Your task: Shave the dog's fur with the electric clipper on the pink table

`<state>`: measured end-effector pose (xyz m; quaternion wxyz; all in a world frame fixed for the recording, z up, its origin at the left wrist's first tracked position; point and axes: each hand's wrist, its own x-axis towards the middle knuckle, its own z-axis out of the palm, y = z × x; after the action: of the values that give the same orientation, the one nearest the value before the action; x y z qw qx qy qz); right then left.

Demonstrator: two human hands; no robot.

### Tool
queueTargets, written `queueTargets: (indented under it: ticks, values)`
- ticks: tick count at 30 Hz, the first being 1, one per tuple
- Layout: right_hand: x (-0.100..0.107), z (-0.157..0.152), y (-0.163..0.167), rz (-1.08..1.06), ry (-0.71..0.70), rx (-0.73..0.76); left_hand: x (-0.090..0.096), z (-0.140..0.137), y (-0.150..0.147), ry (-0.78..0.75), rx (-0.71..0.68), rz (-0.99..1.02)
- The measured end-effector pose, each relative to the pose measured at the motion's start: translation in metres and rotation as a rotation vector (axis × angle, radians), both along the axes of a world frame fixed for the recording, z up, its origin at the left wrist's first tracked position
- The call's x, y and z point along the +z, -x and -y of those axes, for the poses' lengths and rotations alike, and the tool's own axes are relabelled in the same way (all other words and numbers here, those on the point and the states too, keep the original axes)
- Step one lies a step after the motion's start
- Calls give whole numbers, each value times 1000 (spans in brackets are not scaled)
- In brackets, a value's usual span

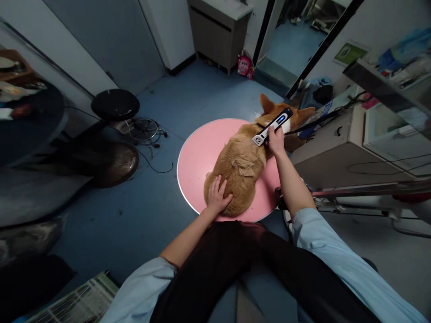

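Note:
A tan dog (235,175) with upright ears sits on a round pink table (191,161), its back toward me and its head at the far right. My right hand (276,140) is closed around a pair of electric hair clippers (273,126) with a lit blue display. Their blade end is over the dog's upper back; whether it touches the fur I cannot tell. Loose fur (245,165) lies in a ruffled clump on its back. My left hand (218,195) rests with fingers spread on the dog's rump. A dark strap runs from the dog's neck toward the right.
To the left stand a black stool (115,104) and a dark round table (37,121) with items on it. A cabinet (323,152) with a clear-sided bin is close on the right. A cable (155,168) lies on the blue floor. A pink bag (244,66) sits by the far cabinet.

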<state>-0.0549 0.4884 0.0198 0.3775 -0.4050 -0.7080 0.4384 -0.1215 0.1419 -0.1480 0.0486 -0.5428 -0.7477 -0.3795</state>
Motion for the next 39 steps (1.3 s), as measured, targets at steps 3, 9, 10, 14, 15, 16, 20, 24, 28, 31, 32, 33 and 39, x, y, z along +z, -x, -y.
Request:
queueTargets:
  ticks: [3, 9, 10, 14, 15, 16, 20, 24, 28, 31, 32, 33, 39]
  values:
    - [0, 8, 1, 40, 28, 31, 0, -1, 1, 30, -1, 8]
    - [2, 37, -9, 63, 90, 179, 1, -2, 3, 9, 4, -14]
    - [2, 37, -11, 60, 96, 188, 1, -1, 3, 23, 2, -2]
    - [4, 19, -10, 26, 37, 59, 1, -1, 2, 38, -17, 26]
    - [5, 14, -9, 18, 13, 7, 1, -2, 2, 38, -21, 28]
    - [5, 8, -7, 13, -1, -30, 2, -2, 1, 40, -23, 27]
    - [4, 8, -4, 40, 49, -10, 7, -5, 1, 22, -25, -2]
    - [4, 33, -11, 32, 111, 72, 8, -9, 2, -38, -26, -24]
    - [8, 41, -16, 18, 118, 160, 5, -11, 5, -3, -29, 9]
    - [10, 24, -11, -2, 56, 34, 3, -11, 7, -16, -27, -6]
    - [10, 18, -9, -2, 39, -10, 3, -11, 8, -12, -24, -6]
    - [9, 12, -7, 6, 31, -34, 2, -11, 9, 1, -21, 1]
    - [0, 22, -4, 34, 60, 69, 1, -12, 11, 48, -20, 45]
